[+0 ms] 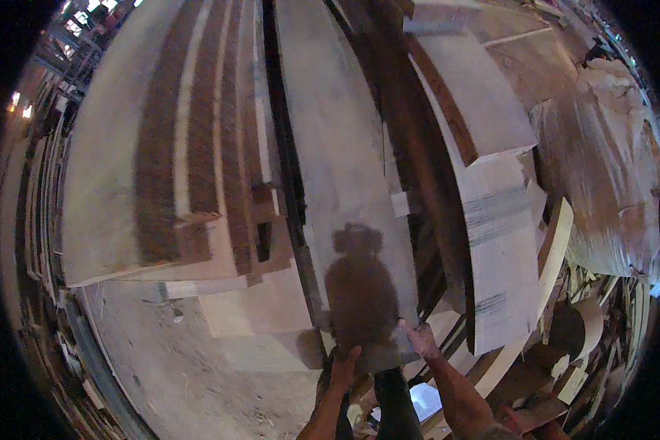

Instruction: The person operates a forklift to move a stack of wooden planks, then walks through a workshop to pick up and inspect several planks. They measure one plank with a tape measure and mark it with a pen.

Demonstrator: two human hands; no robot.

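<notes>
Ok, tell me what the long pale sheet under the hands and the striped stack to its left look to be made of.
The long pale sheet looks like thin raw wood veneer: matte, unfinished, faint grain. The left hand and right hand grip its near edge. The striped stack seems the same veneer in mixed tones, with dark reddish-brown strips beside pale ones; blur leaves the species open.

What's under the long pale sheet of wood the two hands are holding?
Beside the long pale sheet, a dark gap and the edges of more stacked sheets show. The left hand and right hand grip its near end. What lies directly beneath it is covered.
</notes>
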